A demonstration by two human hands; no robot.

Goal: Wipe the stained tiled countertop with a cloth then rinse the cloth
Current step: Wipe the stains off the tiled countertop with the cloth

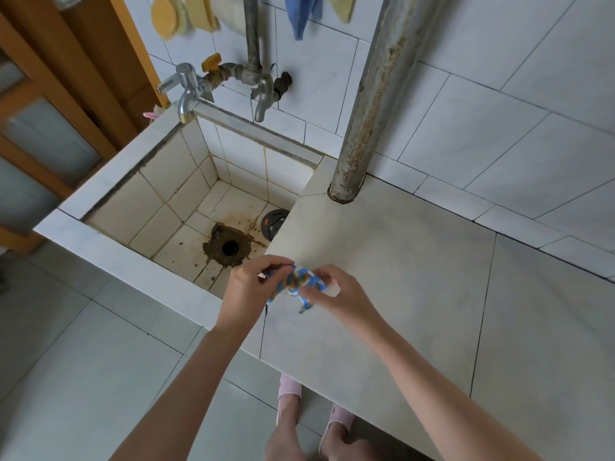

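A small blue, white and orange patterned cloth (296,283) hangs bunched between both hands, just above the left end of the pale tiled countertop (416,277). My left hand (249,287) pinches its left side with curled fingers. My right hand (336,291) grips its right side. The hands hover near the edge where the countertop meets the tiled sink basin (159,181). Part of the cloth is hidden inside the fingers.
The basin has a stained, dirty drain hole (229,247) and a dark round drain cover (273,222). Two metal taps (186,94) (264,98) stick out above it. A rusty vertical pipe (362,128) stands on the countertop's back left. Cloths hang on the wall.
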